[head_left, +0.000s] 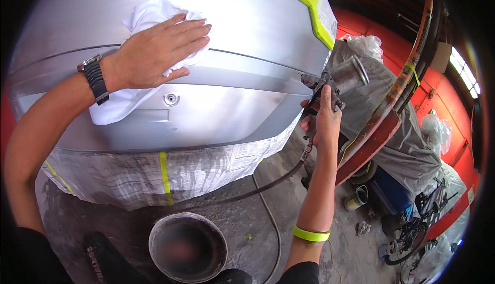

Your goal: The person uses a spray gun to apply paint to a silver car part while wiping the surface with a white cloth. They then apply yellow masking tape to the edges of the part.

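My left hand (160,52) lies flat with stretched fingers on a white cloth (121,106), pressing it against a silver car panel (247,114). Part of the cloth hangs down below my wrist. In my right hand (326,119) is a spray gun (324,85) with a metal cup (350,72), held close to the panel's right edge. Its hose (278,178) runs from the handle down to the left. A small round lock (171,99) sits in the panel below my left hand.
Yellow-green tape (319,21) and paper masking (206,168) border the panel. A round metal bucket (216,222) stands before me, its inside blurred. At right are a curved bumper-like piece (371,129), a grey-covered object (407,145), a can (356,198) and a bicycle (412,237).
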A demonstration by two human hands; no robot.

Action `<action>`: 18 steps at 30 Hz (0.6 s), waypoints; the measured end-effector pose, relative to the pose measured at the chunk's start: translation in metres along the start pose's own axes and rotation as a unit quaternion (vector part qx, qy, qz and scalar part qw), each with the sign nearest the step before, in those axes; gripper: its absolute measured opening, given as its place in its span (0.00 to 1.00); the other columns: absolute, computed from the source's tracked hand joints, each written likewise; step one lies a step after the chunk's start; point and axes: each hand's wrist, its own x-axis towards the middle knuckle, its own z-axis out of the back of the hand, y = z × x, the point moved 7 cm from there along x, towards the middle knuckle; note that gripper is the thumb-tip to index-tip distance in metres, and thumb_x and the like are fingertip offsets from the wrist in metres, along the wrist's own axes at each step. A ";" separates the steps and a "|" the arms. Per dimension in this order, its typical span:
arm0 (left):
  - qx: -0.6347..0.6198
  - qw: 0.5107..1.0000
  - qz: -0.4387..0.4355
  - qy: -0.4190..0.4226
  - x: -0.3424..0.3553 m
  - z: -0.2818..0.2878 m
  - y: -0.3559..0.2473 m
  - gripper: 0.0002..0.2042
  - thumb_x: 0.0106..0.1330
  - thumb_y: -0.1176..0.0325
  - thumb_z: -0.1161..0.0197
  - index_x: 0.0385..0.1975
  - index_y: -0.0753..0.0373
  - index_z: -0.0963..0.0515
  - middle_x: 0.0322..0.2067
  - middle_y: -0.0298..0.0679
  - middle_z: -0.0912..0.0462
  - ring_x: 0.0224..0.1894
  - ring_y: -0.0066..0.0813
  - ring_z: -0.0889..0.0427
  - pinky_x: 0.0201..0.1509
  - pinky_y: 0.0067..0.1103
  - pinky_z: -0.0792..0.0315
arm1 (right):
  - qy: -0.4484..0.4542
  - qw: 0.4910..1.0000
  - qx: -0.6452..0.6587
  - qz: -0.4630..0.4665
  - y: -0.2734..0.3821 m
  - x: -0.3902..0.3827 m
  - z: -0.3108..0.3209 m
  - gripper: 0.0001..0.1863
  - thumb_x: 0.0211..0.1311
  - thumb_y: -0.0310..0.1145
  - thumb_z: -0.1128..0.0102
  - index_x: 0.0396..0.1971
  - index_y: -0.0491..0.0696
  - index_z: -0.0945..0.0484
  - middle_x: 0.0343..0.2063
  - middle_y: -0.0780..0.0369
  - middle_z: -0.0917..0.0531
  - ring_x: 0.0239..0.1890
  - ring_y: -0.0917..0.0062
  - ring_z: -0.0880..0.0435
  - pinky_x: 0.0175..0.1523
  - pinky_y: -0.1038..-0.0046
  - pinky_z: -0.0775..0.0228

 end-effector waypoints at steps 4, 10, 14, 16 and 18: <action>-0.008 1.000 -0.013 0.012 0.027 -0.011 -0.012 0.37 0.61 0.67 0.27 0.70 0.65 0.34 0.73 0.49 0.34 0.77 0.44 0.39 0.81 0.42 0.44 | -0.008 0.998 0.059 0.003 -0.028 0.022 0.013 0.30 0.76 0.58 0.46 0.48 0.40 0.22 0.29 0.54 0.15 0.08 0.72 0.24 0.11 0.73 0.35; 0.019 0.999 -0.042 -0.006 0.047 -0.016 -0.017 0.31 0.65 0.64 0.31 0.68 0.65 0.30 0.71 0.47 0.32 0.76 0.41 0.36 0.81 0.41 0.43 | -0.051 0.996 0.067 0.026 -0.038 0.008 0.020 0.28 0.77 0.56 0.47 0.51 0.42 0.19 0.27 0.57 0.15 0.10 0.77 0.24 0.13 0.76 0.36; 0.026 0.997 -0.056 -0.047 0.031 -0.041 -0.013 0.30 0.69 0.60 0.33 0.69 0.63 0.31 0.72 0.45 0.31 0.75 0.39 0.35 0.81 0.41 0.43 | 0.008 0.999 0.046 -0.011 -0.029 -0.021 -0.004 0.33 0.73 0.63 0.46 0.53 0.45 0.19 0.29 0.58 0.14 0.11 0.80 0.26 0.15 0.78 0.37; -0.026 0.995 -0.061 -0.081 0.032 -0.050 -0.010 0.31 0.70 0.54 0.35 0.70 0.61 0.31 0.71 0.44 0.31 0.74 0.38 0.35 0.80 0.40 0.44 | 0.043 0.996 0.070 -0.027 -0.009 -0.041 -0.019 0.33 0.73 0.63 0.46 0.53 0.44 0.21 0.30 0.57 0.14 0.11 0.80 0.27 0.14 0.79 0.37; 0.038 0.995 -0.071 -0.064 0.034 -0.018 -0.027 0.30 0.67 0.53 0.34 0.62 0.70 0.27 0.64 0.52 0.25 0.70 0.47 0.30 0.78 0.40 0.41 | 0.110 0.990 0.087 0.012 0.019 -0.065 -0.043 0.32 0.77 0.61 0.52 0.55 0.44 0.22 0.34 0.56 0.14 0.13 0.81 0.27 0.16 0.82 0.35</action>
